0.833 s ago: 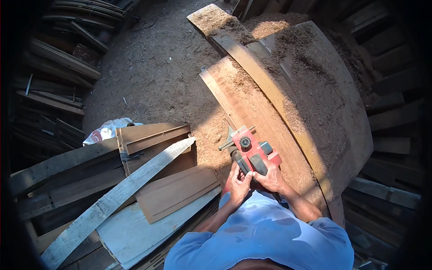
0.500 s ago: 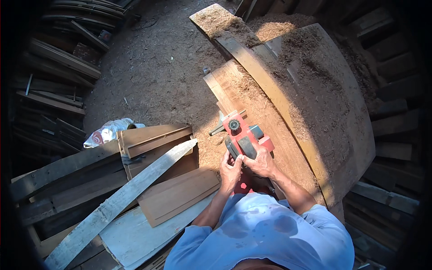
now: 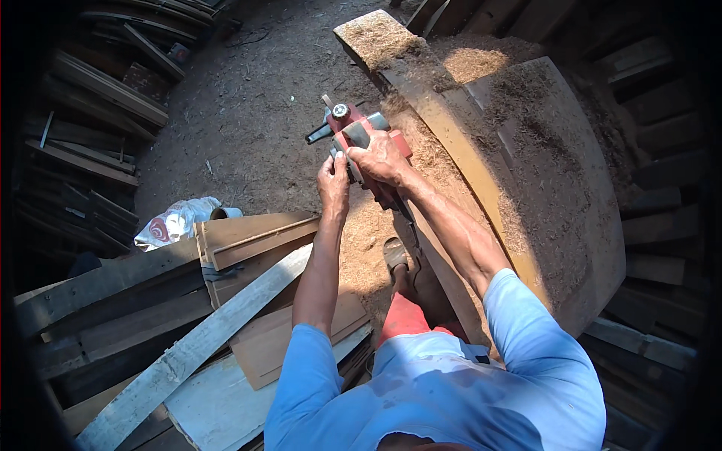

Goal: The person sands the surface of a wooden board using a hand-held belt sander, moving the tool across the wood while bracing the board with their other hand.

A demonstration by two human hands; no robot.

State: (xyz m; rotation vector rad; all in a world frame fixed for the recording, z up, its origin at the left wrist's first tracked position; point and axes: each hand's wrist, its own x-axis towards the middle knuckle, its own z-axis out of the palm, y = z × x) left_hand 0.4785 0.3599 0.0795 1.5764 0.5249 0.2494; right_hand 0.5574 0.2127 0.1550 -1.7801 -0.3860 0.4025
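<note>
Seen from above, a person stretches both bare arms toward the far end of a brown board (image 3: 460,207), where a red power planer (image 3: 355,132) sits at that board's far left edge, its front end out over the ground (image 3: 233,135). The right hand (image 3: 382,158) has its fingers wrapped over the top of the planer; the left hand (image 3: 333,174) has its fingers curled closely against the tool's left side, thumb upward. This two-sided grip probably shares the load and stops the planer tipping. Whether the tool's underside touches the board cannot be told. A yellowish plank (image 3: 460,154) lies along the board's right side, and right of that is a wide panel (image 3: 602,225), perhaps there as support. Wood shavings (image 3: 470,64) heap beyond the board. Well left of it, a long whitish plank (image 3: 195,342) lies across stacked timber, seemingly kept aside to leave standing room.
</note>
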